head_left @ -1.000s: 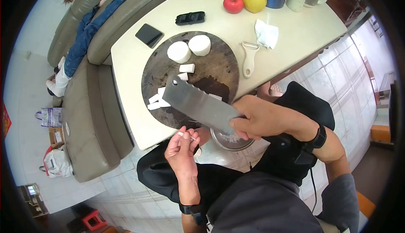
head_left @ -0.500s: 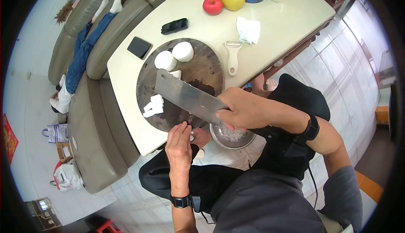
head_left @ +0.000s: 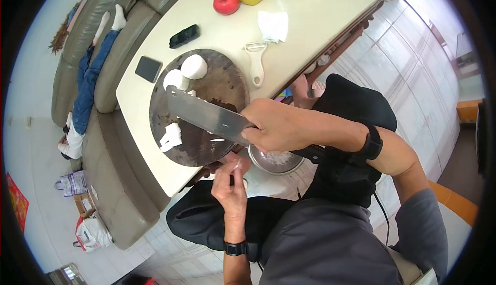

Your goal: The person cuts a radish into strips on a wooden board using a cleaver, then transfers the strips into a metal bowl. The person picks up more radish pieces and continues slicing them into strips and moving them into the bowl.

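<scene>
My right hand point(head_left: 271, 125) is closed round the handle of a broad cleaver point(head_left: 206, 114). The blade lies over a round dark chopping board point(head_left: 232, 81), pointing to the left. Below the board's near edge, my left hand point(head_left: 230, 187) is closed in a pinch, with a small whitish bit at its fingertips. Two thick white radish-like rounds point(head_left: 194, 67) stand at the board's far side. Several cut white pieces point(head_left: 171, 136) lie to the left of the blade, and a thin white sliver point(head_left: 217, 140) rests by its lower edge.
A metal bowl point(head_left: 276, 164) with white shreds is below my right hand. On the table point(head_left: 222, 32) are a peeler point(head_left: 256, 63), a white tissue point(head_left: 273, 26), a phone point(head_left: 148, 68), a black case point(head_left: 184, 36) and fruit point(head_left: 226, 3). A person lies on the sofa point(head_left: 111, 171).
My left hand has drawn back from the board's edge and its fingers have curled into a pinch. The cleaver stays over the board in my right hand. The view has shifted.
</scene>
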The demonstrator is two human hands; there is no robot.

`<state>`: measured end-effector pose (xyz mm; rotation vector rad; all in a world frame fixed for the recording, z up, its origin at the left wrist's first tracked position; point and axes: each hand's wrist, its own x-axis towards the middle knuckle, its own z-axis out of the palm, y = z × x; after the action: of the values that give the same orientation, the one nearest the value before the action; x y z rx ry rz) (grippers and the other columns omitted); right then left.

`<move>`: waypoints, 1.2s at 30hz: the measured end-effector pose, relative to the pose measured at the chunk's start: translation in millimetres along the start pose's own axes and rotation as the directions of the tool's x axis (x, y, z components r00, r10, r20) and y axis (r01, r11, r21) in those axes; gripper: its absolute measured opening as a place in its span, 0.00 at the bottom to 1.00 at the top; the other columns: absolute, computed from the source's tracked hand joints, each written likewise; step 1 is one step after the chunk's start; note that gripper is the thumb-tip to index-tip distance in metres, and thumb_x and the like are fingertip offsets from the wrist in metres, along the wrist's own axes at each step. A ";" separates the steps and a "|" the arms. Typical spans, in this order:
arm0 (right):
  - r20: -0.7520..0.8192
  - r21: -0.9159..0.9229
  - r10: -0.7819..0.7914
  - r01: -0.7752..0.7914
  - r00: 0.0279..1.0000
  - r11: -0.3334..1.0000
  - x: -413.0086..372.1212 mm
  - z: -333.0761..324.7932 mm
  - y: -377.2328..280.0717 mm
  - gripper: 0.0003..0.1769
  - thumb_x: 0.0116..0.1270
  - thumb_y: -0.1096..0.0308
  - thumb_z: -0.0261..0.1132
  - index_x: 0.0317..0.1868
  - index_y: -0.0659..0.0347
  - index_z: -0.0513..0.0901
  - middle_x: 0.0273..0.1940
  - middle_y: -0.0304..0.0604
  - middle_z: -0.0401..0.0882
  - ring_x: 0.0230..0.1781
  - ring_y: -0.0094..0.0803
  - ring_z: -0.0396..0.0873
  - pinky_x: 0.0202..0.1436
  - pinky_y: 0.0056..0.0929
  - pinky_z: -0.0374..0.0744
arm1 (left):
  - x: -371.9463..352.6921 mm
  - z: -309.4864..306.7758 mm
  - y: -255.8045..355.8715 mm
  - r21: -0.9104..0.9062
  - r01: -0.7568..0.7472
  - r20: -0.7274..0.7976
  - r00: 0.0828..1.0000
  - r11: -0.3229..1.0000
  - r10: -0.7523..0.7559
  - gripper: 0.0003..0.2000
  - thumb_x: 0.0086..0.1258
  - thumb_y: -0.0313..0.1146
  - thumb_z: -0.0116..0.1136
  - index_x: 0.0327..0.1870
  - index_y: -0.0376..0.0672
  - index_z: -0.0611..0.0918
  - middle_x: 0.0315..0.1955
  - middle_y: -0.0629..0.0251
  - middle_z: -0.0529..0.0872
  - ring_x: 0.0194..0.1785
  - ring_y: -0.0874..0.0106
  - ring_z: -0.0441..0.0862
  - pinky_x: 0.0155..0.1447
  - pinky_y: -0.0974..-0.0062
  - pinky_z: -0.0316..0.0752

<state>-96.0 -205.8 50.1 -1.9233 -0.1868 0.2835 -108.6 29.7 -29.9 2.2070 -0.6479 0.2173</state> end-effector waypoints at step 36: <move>-0.120 -0.355 -0.249 0.193 0.961 0.915 -22.4 2.5 3.0 0.10 0.58 0.70 0.61 0.25 0.70 0.79 0.21 0.57 0.77 0.23 0.52 0.80 0.28 0.40 0.78 | 52.5 -8.3 -11.3 0.262 -0.238 0.063 0.971 0.935 0.229 0.11 0.61 0.18 0.62 0.45 0.33 0.84 0.45 0.52 0.83 0.48 0.57 0.80 0.52 0.65 0.76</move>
<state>-118.2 -210.6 48.8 -2.2333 -0.3616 -0.0664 -57.6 22.2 -13.1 2.3913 -0.9478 0.4138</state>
